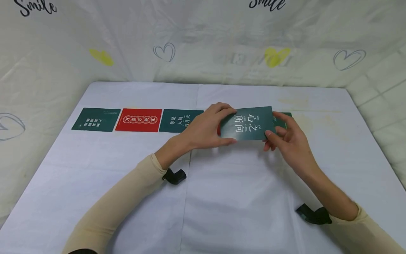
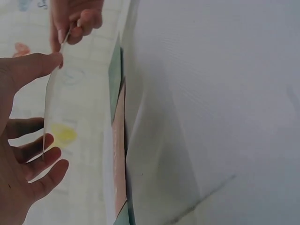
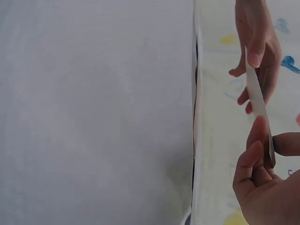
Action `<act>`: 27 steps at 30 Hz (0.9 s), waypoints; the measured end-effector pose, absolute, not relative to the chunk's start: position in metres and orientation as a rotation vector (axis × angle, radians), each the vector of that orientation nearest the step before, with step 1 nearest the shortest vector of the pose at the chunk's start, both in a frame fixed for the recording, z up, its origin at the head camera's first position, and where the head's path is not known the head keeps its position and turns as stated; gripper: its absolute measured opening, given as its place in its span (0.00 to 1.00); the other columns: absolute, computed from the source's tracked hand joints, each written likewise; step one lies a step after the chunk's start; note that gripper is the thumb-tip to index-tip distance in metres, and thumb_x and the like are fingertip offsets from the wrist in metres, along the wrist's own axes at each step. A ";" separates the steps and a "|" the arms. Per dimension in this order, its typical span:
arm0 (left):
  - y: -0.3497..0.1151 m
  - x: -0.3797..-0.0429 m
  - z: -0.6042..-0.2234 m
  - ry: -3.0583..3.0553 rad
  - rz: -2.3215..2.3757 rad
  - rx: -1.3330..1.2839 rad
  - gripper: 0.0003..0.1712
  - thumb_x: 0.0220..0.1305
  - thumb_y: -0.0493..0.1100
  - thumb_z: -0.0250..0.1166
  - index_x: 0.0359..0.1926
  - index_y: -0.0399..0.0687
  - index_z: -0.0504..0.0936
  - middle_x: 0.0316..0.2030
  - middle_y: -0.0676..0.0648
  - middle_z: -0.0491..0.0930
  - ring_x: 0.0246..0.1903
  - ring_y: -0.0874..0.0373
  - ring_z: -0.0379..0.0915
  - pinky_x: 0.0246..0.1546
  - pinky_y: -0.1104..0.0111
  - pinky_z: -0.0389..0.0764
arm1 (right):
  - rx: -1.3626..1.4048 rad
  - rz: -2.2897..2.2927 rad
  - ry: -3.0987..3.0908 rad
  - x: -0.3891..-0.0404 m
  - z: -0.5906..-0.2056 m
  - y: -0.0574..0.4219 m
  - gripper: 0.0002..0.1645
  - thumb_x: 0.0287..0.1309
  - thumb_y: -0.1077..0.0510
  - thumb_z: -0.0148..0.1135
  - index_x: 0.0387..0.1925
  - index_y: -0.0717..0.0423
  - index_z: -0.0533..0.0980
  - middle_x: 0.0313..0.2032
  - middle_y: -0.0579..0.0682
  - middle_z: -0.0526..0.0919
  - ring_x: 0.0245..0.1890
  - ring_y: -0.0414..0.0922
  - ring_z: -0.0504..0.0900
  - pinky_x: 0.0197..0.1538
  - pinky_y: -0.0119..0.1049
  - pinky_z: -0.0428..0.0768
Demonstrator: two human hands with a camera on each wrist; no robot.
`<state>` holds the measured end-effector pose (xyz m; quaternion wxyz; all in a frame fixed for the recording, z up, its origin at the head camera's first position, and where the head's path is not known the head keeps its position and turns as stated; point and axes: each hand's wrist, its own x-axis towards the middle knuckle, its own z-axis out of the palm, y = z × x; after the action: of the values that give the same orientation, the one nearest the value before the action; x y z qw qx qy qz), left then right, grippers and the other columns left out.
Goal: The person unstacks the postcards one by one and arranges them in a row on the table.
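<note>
A dark green card (image 1: pixel 247 123) with white Chinese characters is held up over the table by both hands. My left hand (image 1: pixel 207 127) grips its left end, thumb at the near edge and fingers at the far edge. At the right end, my right hand (image 1: pixel 290 144) pinches the card between thumb and fingers. In the right wrist view the card (image 3: pixel 255 93) appears nearly edge-on, showing a pale back. Behind it on the table lie a mostly hidden red card (image 1: pixel 219 130) and a partly covered green card (image 1: pixel 280 121).
Left of the hands, a green card (image 1: pixel 95 120), a red card (image 1: pixel 138 120) and another green card (image 1: pixel 172 120) lie in a row on the white tablecloth (image 1: pixel 238 197). A pale curtain (image 1: pixel 203 38) with hearts and lettering hangs behind the table.
</note>
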<state>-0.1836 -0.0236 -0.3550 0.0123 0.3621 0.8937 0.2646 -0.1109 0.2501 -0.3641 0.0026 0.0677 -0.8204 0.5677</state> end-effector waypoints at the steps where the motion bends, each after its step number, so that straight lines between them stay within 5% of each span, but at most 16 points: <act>1: -0.022 -0.184 -0.354 2.785 0.829 1.131 0.49 0.57 0.65 0.75 0.75 0.55 0.69 0.71 0.52 0.67 0.68 0.59 0.64 0.57 0.66 0.80 | 0.209 1.817 -2.543 -0.111 -0.364 0.251 0.39 0.74 0.61 0.60 0.79 0.53 0.55 0.29 0.47 0.87 0.25 0.41 0.86 0.36 0.26 0.81; 14: 0.002 -0.195 -0.349 2.825 0.926 0.960 0.57 0.59 0.65 0.74 0.80 0.48 0.58 0.78 0.46 0.61 0.76 0.54 0.60 0.71 0.62 0.75 | 0.150 2.044 -2.236 -0.118 -0.359 0.265 0.38 0.72 0.64 0.61 0.78 0.53 0.58 0.31 0.46 0.87 0.23 0.40 0.84 0.36 0.24 0.81; 19: 0.016 -0.200 -0.349 2.825 0.994 0.767 0.59 0.60 0.66 0.73 0.81 0.49 0.55 0.77 0.46 0.61 0.72 0.56 0.67 0.62 0.64 0.83 | 0.062 2.011 -2.210 -0.125 -0.358 0.272 0.39 0.72 0.62 0.62 0.78 0.50 0.59 0.30 0.44 0.87 0.26 0.38 0.84 0.37 0.23 0.83; 27: 0.042 -0.206 -0.351 2.714 1.129 0.659 0.53 0.64 0.58 0.73 0.80 0.47 0.57 0.63 0.48 0.77 0.58 0.59 0.78 0.46 0.72 0.84 | -0.071 1.964 -2.187 -0.133 -0.362 0.286 0.38 0.71 0.59 0.64 0.77 0.49 0.61 0.31 0.40 0.87 0.26 0.36 0.83 0.36 0.21 0.83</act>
<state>-0.2058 0.0423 -0.3510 0.0645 0.2182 0.8991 0.3739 -0.1335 0.2855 -0.3618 0.1005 -0.0239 -0.7400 0.6646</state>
